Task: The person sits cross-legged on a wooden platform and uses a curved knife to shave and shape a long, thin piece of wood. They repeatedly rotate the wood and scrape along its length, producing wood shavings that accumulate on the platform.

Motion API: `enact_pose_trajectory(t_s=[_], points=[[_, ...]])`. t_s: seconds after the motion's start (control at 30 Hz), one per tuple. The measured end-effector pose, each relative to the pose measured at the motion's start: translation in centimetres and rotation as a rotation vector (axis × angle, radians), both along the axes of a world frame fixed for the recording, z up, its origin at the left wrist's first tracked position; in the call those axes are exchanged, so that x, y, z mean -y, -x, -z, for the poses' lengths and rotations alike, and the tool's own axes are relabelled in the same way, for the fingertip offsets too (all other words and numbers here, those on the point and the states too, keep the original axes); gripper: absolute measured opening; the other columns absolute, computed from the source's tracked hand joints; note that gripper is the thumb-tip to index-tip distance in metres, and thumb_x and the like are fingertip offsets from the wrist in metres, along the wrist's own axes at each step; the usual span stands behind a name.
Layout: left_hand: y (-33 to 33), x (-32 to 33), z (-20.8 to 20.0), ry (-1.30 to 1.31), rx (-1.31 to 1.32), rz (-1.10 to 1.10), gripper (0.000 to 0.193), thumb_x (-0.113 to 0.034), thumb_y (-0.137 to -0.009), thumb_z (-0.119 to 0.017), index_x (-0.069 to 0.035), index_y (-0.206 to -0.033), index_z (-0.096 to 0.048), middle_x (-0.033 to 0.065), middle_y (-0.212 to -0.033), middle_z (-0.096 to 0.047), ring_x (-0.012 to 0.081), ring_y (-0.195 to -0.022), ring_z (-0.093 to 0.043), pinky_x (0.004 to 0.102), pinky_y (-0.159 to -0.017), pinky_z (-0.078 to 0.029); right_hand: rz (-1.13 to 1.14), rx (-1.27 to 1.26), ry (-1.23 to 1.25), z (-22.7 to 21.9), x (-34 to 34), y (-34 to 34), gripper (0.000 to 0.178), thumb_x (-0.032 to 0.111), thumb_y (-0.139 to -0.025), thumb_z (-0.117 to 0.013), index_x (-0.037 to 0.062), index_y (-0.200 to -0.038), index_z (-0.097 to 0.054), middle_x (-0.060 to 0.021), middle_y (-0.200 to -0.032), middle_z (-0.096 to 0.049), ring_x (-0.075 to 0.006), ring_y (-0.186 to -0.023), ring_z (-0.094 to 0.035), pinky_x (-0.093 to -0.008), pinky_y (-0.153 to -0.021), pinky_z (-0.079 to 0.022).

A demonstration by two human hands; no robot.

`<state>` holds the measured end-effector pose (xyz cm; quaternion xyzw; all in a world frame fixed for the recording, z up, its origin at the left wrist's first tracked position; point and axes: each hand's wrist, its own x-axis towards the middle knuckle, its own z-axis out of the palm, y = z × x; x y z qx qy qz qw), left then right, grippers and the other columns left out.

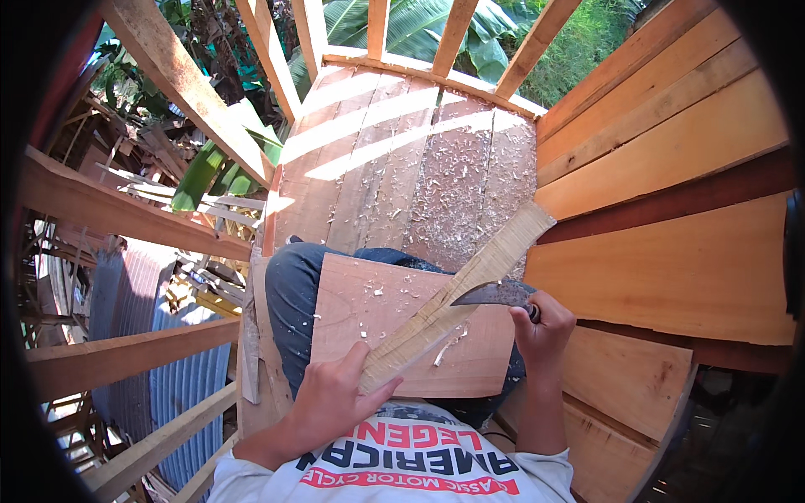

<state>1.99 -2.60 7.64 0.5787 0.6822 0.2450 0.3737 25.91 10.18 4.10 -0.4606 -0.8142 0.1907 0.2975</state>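
A long flat strip of wood (426, 325) slants from my lap up to the right, its far end over the plank floor. My left hand (340, 387) grips its near end, thumb on one side and fingers on the other. In my right hand (543, 325) is a knife (495, 293) with a dark curved blade, fingers wrapped round its handle. The blade lies across the strip at about its middle, its tip pointing left. Under the strip, a square wooden board (352, 306) rests on my crossed legs, with several shavings on it.
Wood shavings (457, 180) litter the plank floor (352, 168) ahead. Upright wooden slats (377, 29) border the far side, with beams (134, 210) on the left. A plank wall (654, 268) stands close on my right. Corrugated sheets (189, 377) lie lower, beyond the left beams.
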Motion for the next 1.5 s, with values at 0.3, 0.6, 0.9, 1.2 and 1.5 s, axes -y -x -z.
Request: enact_pose_trajectory(t_s=[0.3, 0.6, 0.9, 1.2, 1.5], points=[[0.1, 0.3, 1.2, -0.006, 0.005, 0.029, 0.043, -0.03, -0.082, -0.073, 0.006, -0.099, -0.055, 0.0216, -0.065, -0.063, 0.0382, -0.059, -0.065, 0.0435, -0.054, -0.052, 0.197, 0.03, -0.035, 1.3, -1.9, -1.6, 0.061, 0.054, -0.087, -0.063, 0.0011, -0.061, -0.046, -0.0114, -0.052, -0.037, -0.0252, -0.043, -0.038, -0.0339, -0.043, -0.031], [0.2, -0.2, 1.0, 0.057, 0.009, 0.008, 0.042, -0.029, -0.082, -0.074, 0.006, -0.094, -0.053, 0.0241, -0.07, -0.063, 0.039, -0.065, -0.067, 0.0419, -0.057, -0.053, -0.042, 0.057, -0.035, 1.3, 0.4, 0.7, 0.052, 0.047, -0.083, -0.07, 0.0046, -0.06, -0.05, -0.0093, -0.05, -0.043, -0.0268, -0.043, -0.049, -0.0347, -0.042, -0.036], [-0.6, 0.3, 1.4, 0.006, 0.024, 0.02, 0.044, -0.032, -0.082, -0.073, 0.005, -0.098, -0.053, 0.0222, -0.065, -0.062, 0.0394, -0.059, -0.065, 0.0435, -0.054, -0.052, 0.161, 0.061, 0.051, 0.5, -0.5, -1.0, 0.06, 0.052, -0.091, -0.058, -0.0007, -0.064, -0.05, -0.0134, -0.051, -0.042, -0.0284, -0.044, -0.044, -0.035, -0.045, -0.034], [-1.2, 0.8, 0.8, -0.008, 0.041, 0.009, 0.045, -0.032, -0.083, -0.072, 0.005, -0.099, -0.053, 0.0234, -0.064, -0.061, 0.0406, -0.058, -0.064, 0.0447, -0.053, -0.051, 0.055, -0.037, -0.048, 1.6, 1.7, -0.2, 0.056, 0.055, -0.082, -0.067, 0.0044, -0.064, -0.053, -0.0113, -0.051, -0.046, -0.0287, -0.045, -0.053, -0.0351, -0.044, -0.039], [-2.4, 1.3, 0.5, 0.003, -0.01, 0.027, 0.044, -0.031, -0.083, -0.072, 0.005, -0.098, -0.051, 0.0237, -0.061, -0.059, 0.0419, -0.058, -0.063, 0.0457, -0.053, -0.051, 0.099, -0.094, -0.052, 3.2, 0.7, -0.7, 0.054, 0.054, -0.083, -0.067, 0.007, -0.06, -0.051, -0.0109, -0.051, -0.044, -0.0282, -0.044, -0.048, -0.0354, -0.044, -0.036]])
